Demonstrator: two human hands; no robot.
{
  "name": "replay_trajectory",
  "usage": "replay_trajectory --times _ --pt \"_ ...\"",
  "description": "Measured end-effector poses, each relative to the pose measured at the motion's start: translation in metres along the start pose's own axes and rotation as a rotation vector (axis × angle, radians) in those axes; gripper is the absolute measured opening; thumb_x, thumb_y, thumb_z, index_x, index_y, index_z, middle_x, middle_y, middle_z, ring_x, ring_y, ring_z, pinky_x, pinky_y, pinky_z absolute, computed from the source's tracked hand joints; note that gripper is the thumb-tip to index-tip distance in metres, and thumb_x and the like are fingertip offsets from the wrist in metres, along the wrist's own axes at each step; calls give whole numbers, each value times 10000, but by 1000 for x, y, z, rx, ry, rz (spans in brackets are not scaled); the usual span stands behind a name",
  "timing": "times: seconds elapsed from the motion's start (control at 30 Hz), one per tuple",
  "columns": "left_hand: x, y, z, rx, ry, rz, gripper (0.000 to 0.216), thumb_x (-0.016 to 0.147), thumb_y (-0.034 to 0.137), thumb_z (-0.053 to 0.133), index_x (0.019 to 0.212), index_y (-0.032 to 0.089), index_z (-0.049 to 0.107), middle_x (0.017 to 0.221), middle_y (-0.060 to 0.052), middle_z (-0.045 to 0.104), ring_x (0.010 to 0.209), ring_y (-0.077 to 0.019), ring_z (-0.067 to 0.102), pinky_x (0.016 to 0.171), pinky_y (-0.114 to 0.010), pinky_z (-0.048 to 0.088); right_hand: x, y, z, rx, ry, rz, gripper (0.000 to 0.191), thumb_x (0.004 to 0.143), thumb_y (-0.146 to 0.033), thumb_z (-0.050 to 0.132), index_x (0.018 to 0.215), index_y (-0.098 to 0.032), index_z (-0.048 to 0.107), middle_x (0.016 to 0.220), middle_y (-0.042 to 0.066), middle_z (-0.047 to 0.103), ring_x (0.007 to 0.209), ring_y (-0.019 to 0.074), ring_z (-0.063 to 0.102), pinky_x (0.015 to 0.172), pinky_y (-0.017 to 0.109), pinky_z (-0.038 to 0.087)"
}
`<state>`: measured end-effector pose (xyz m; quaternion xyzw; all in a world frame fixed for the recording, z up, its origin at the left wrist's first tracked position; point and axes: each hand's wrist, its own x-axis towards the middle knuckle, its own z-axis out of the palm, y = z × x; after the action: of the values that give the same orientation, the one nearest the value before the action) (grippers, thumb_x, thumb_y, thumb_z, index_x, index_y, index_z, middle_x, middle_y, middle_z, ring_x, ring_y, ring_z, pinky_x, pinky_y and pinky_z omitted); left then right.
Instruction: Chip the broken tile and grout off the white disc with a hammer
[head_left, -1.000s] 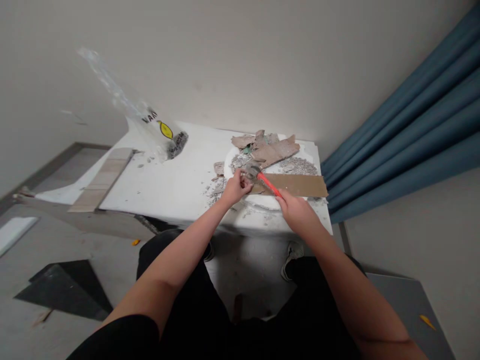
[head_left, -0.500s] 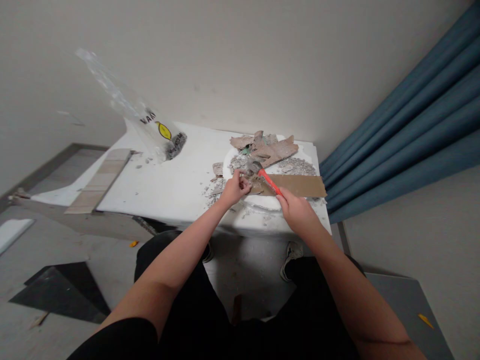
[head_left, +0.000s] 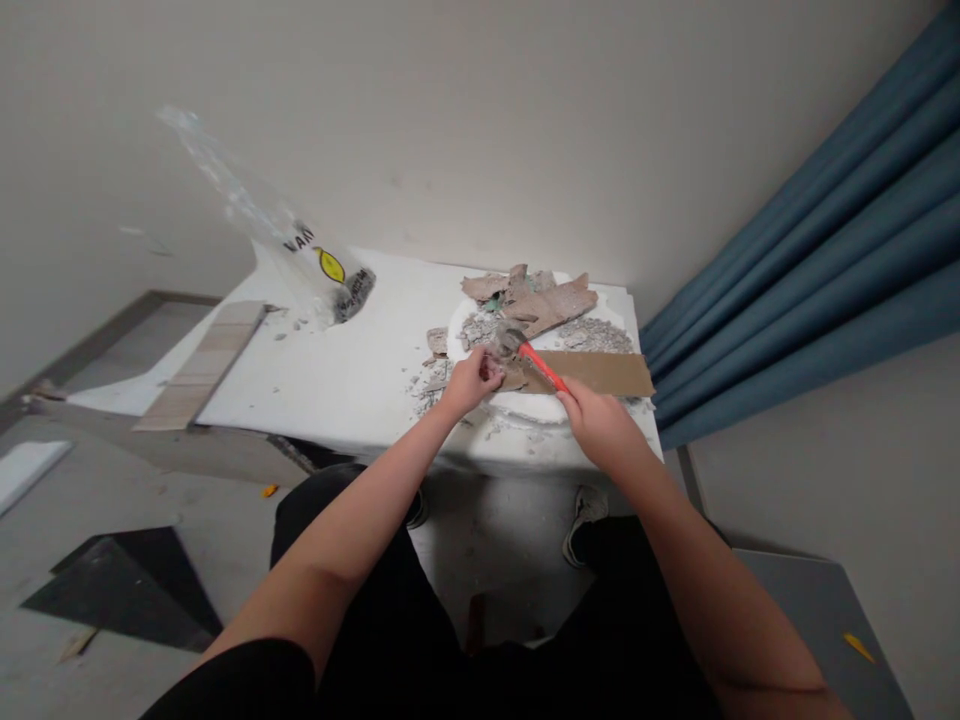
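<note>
My right hand [head_left: 596,420] grips the red handle of a small hammer [head_left: 534,362], whose grey head rests low over broken tile on a white round plate [head_left: 525,405]. My left hand [head_left: 471,380] pinches a small tile fragment just left of the hammer head. A long brown tile strip [head_left: 600,370] lies across the plate under the hammer. Larger brown shards [head_left: 536,295] and grey rubble are heaped at the plate's far side.
The plate sits on a white slab [head_left: 337,360] scattered with crumbs. A clear plastic bag [head_left: 300,255] with a yellow logo stands at its left. A beige tile [head_left: 199,365] leans at the slab's left edge. Blue curtain [head_left: 825,230] hangs right; a dark sheet [head_left: 127,585] lies on the floor.
The hammer head has dipped slightly toward the tile piece and both hands shifted a little; the view moved a touch.
</note>
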<state>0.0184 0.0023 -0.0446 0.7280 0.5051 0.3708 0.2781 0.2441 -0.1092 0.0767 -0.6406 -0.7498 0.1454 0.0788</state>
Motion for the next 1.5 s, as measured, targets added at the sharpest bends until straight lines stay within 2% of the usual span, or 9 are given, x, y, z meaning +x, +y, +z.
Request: replay_trajectory --times 0.07,0.13,0.33,0.87,1.03,1.13,1.23,1.4,1.5 --pt "-1 -2 1 52 7 31 130 828 276 659 835 199 554 752 6 612 709 -149 576 695 -276 471 -3 3 -3 23 31 2 435 1056 -384 315 1393 -240 549 1124 106 741 995 272 684 809 306 443" --pt "-2 -4 2 92 30 83 168 843 291 651 746 191 558 829 -32 594 786 -171 575 734 -300 486 -5 5 -3 43 35 -4 435 1054 -387 323 1392 -241 553 1117 104 743 1014 273 680 821 305 444" --pt "-3 -4 3 96 38 139 114 860 248 640 783 175 600 1106 -93 547 950 -200 572 848 -349 512 -1 4 6 27 -37 10 419 1052 -390 323 1344 -238 582 1090 106 748 955 273 694 777 307 444" --pt "-1 -7 6 107 13 130 163 848 246 635 727 181 547 985 -72 547 857 -186 566 810 -346 512 0 -2 11 -3 -30 25 421 1057 -383 308 1363 -237 558 1085 114 748 976 271 693 784 305 437" --pt "2 -9 -8 39 24 97 152 779 206 655 901 184 566 1018 -60 563 866 -167 577 737 -299 532 -1 -3 12 -24 -65 10 421 1057 -381 311 1384 -246 539 1089 106 746 946 269 698 762 305 440" --pt "3 -11 -19 10 121 29 277 767 135 573 1038 186 550 1015 -57 590 912 -168 596 720 -277 534 1 -3 15 -34 -65 36 429 1059 -380 304 1398 -237 524 1091 113 744 953 268 696 767 307 441" --pt "3 -13 -26 -3 200 -38 319 755 99 527 1060 188 543 1003 -57 618 901 -165 611 723 -276 535 4 -2 16 -35 -105 37 408 1056 -368 310 1347 -237 565 1097 118 742 964 275 695 766 312 442" --pt "2 -14 -34 41 228 -64 341 748 90 521 1070 200 547 1025 -61 643 881 -175 619 713 -288 527 2 0 17 -8 -34 43 433 1058 -393 300 1379 -238 546 1093 118 743 961 276 695 767 316 444" --pt "0 -19 -41 103 285 -135 342 741 93 535 1063 209 541 964 -51 641 828 -185 615 719 -307 517 0 -1 21 -32 -108 40 433 1055 -385 307 1391 -242 541 1040 110 751 910 274 700 733 313 441"
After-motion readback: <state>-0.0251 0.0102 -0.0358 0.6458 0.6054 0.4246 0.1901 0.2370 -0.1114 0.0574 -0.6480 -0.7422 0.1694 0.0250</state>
